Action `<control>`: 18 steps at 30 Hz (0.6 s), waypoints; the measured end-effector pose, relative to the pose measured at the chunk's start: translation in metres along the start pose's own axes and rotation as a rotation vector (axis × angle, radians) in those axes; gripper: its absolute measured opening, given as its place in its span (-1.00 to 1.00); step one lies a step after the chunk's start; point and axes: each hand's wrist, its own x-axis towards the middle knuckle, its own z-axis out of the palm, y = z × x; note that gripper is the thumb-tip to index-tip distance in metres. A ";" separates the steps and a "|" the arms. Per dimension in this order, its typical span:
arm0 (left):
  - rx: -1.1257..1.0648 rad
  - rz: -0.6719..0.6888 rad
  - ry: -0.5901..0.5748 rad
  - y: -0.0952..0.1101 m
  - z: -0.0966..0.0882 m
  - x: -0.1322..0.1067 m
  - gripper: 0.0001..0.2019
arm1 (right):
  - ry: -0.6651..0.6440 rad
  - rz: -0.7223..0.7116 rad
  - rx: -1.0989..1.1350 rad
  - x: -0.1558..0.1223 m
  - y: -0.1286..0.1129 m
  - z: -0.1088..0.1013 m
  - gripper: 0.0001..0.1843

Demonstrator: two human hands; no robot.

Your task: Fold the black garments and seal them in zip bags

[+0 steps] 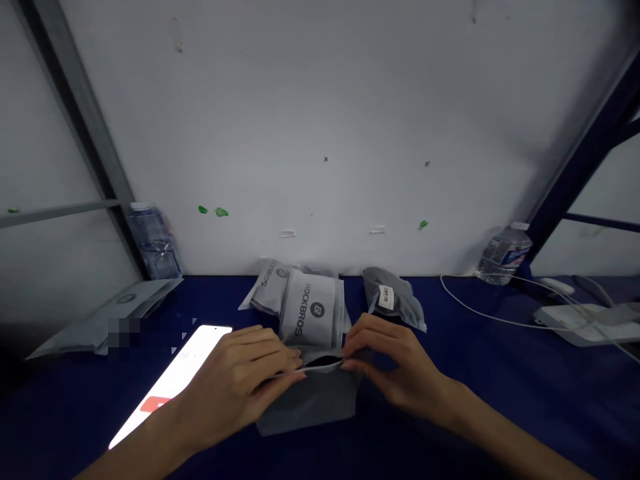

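Note:
A frosted grey zip bag (315,400) lies in front of me, its mouth parted in the middle so a dark gap shows. My left hand (250,370) pinches the left end of the bag's top edge between thumb and fingers. At the right end of that edge, my right hand (390,357) pinches it the same way. Just behind stand filled bags printed ROCKBROS, one (313,310) nearest the opening and another (270,287) to its left. Further right is a filled bag with a dark item and a white barcode label (387,297).
A lit phone (170,380) lies left of my left arm. Flat bags (120,310) are stacked at the far left. Bottles stand by the wall, one left (155,243), one right (505,253). A white power strip (580,323) with cables lies right on the blue table (465,347).

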 end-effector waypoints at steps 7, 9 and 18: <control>0.009 0.005 -0.025 0.001 -0.001 -0.001 -0.96 | 0.006 0.013 -0.009 -0.001 0.000 0.004 -0.88; 0.007 -0.003 -0.025 0.001 -0.001 -0.001 -0.95 | -0.013 0.024 -0.028 -0.001 -0.001 0.004 -0.83; 0.000 -0.017 -0.034 0.000 0.001 -0.002 -0.96 | -0.013 -0.002 0.002 0.000 -0.005 0.003 -0.87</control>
